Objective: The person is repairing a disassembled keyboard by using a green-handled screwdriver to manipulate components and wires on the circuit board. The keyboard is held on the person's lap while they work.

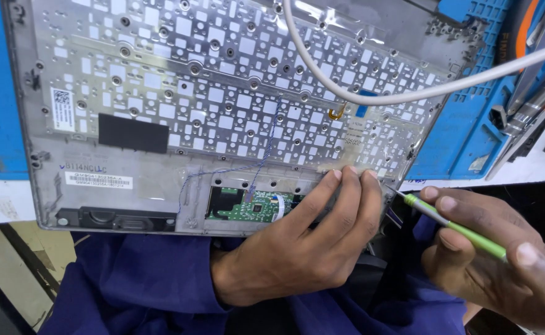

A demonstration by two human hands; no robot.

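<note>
Tool: green-handled screwdriver [465, 234], thin metal shaft, tip at the lower right corner of the laptop palmrest assembly [223, 111], just right of the left hand's fingertips.
Tool axis: runs lower right to upper left, handle toward the person, tip toward the chassis edge.
Right hand [496, 260]: closed around the screwdriver handle, thumb and forefinger pinched near the shaft end. Nearer hand to the tool tip, off the chassis to its right.
Left hand [303, 242]: fingers curled over the bottom edge of the palmrest assembly, fingertips pressed flat on the metal beside the touchpad board; grips the chassis, holds nothing else.
Palmrest assembly: inner side up, silver keyboard backplate full of screw bosses and square cutouts, tilted up off the surface, lower edge over the person's lap.
Touchpad board [251, 208]: green circuit board in the lower middle recess, partly covered by the left hand.
Thin wires [248, 167]: blue-ish twisted pair runs from the backplate down to the board, loops left.
Speaker [114, 218]: black module along the lower left edge.
Black tape patch [133, 133]: on the left of the backplate, white labels near it.
White cable [372, 93]: thick, crosses the upper right of the backplate and goes off right; well apart from the tool tip.
Blue mat [465, 124]: under and behind the chassis, on the white surface [533, 170].
Other tools [533, 105]: metal and black items on the right of the surface, well apart from both hands.
Obstruction: left fingers sit just beside the tip; exact contact point of the tip is hidden, cannot tell if it's seated.
</note>
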